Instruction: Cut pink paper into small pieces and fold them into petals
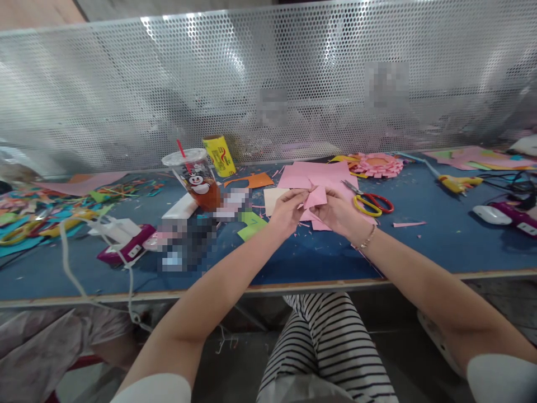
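A small piece of pink paper point(317, 197) is held up above the table between my two hands. My left hand point(289, 210) pinches its left side. On the right, my right hand point(338, 215) grips its lower right edge, with a bracelet on that wrist. Larger pink sheets point(302, 174) lie flat just behind and under the hands. Scissors point(371, 203) with red and yellow handles rest close to the right hand. A cream paper square point(272, 200) and a green paper piece point(250, 225) lie by the left hand.
A drink cup point(195, 179) with a red straw and a yellow box point(220, 157) stand left. A pink paper rosette point(377, 165) and a yellow glue gun point(457, 183) lie right. Purple power strips point(128, 246) and cables flank the table. A perforated metal screen point(251, 73) rises behind.
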`<state>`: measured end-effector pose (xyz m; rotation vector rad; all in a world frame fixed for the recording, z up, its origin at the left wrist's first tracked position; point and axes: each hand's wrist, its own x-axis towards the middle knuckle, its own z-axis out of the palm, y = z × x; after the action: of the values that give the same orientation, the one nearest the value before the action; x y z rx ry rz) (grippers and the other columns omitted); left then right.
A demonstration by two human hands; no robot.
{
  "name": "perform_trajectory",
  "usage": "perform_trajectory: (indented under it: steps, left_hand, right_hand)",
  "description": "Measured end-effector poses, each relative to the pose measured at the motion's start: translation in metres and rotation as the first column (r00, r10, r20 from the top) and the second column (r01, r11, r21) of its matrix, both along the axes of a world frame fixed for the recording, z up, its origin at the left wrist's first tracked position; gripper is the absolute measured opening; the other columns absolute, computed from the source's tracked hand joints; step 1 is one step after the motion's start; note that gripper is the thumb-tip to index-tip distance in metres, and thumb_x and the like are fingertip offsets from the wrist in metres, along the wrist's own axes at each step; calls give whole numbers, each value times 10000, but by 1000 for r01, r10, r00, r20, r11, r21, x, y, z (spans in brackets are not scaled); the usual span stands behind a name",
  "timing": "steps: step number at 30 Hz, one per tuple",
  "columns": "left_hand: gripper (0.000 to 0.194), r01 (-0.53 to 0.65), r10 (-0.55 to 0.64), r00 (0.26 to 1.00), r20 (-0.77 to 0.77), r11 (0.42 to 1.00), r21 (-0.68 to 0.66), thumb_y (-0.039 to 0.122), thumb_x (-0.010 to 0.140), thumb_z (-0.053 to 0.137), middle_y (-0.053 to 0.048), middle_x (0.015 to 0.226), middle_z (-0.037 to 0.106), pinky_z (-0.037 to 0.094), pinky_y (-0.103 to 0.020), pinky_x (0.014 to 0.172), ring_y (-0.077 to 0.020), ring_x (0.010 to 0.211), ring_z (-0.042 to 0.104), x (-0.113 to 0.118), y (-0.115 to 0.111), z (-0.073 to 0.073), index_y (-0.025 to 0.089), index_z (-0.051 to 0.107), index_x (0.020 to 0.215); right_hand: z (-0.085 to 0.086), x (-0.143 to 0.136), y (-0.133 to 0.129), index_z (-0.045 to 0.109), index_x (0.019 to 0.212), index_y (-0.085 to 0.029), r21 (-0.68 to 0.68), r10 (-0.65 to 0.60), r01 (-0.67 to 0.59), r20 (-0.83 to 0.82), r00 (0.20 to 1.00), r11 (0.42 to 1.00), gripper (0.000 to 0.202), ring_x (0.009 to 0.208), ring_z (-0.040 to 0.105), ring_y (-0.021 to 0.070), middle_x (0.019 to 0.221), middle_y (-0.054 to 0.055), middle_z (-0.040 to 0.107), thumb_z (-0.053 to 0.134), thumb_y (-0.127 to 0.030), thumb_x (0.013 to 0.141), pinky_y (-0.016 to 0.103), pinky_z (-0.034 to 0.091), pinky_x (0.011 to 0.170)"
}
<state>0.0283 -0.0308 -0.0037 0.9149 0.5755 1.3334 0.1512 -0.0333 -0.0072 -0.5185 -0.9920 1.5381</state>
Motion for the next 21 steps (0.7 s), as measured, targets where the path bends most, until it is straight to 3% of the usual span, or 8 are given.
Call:
perform_trajectory:
  steps: [12, 17, 21]
  left_hand:
    - [105, 6, -7, 1000, 24, 999, 51, 181, 586, 713, 20, 671, 616, 420, -229, 624, -83, 659, 539, 1, 3, -3, 182, 624, 643]
    - [111, 22, -22, 1000, 0, 986, 166, 212, 634, 687, -14, 838, 653, 422, -238, 646, -108, 763, 563, 3, 2, -5, 180, 596, 688]
    - [136, -13, 14, 1000, -6, 984, 177, 195, 628, 689, -31, 901, 663, 434, -258, 694, -120, 809, 579, 4, -1, -4, 176, 580, 707]
  right_hand:
    - [7, -1, -9, 574, 654, -208, -41, 11, -14, -51, 999, 999, 83, 602, 527, 74, 661, -41, 583, 619, -139, 644, 228, 462, 621]
    - [8, -3, -11, 553, 648, -208, -48, 25, -29, -81, 996, 998, 104, 626, 526, 83, 662, -39, 570, 600, -115, 648, 238, 463, 643]
    - [7, -3, -10, 539, 644, -208, -92, 33, -46, -136, 990, 995, 120, 614, 517, 87, 636, -43, 562, 593, -101, 640, 234, 466, 624]
